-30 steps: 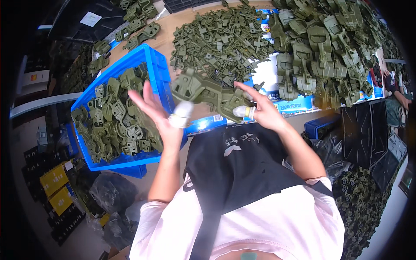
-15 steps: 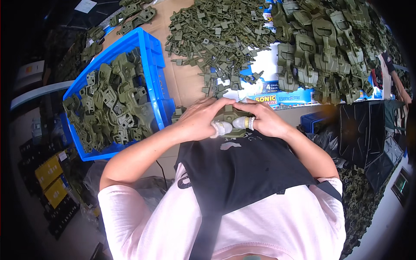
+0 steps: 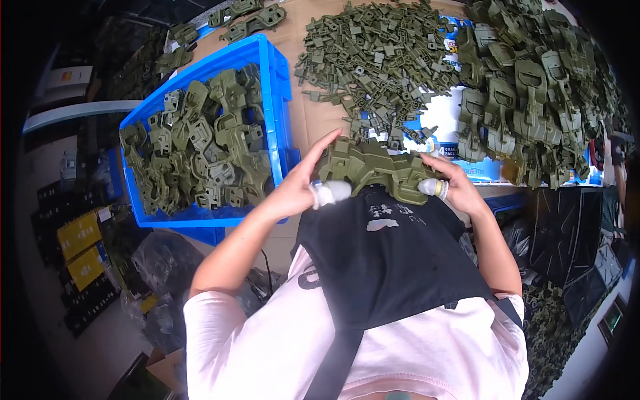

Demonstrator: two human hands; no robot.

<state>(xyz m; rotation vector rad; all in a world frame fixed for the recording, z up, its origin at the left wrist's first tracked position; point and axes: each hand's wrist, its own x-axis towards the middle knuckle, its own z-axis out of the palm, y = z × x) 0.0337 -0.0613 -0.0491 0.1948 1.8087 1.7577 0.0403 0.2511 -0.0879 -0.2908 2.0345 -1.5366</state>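
Observation:
A large olive-green molded plastic part (image 3: 377, 167) is held level in front of my black apron (image 3: 393, 267). My left hand (image 3: 301, 181) grips its left end, with the thumb on the near side and the fingers stretched along the far side. Around its right end closes my right hand (image 3: 465, 191). White wrapping covers both thumbs. Just beyond the part lies a heap of small olive-green plastic pieces (image 3: 377, 57), its near edge partly hidden by the part.
At the left stands a blue plastic crate (image 3: 272, 100) full of similar green parts. Large green molded parts (image 3: 527, 87) are piled at the right of the table. Cardboard (image 3: 320, 117) covers the table middle. Black bins (image 3: 560, 227) stand at the lower right.
My hands have moved apart toward the ends of the green part, so more of it shows. The view has shifted, moving the crate and heaps rightward in the picture.

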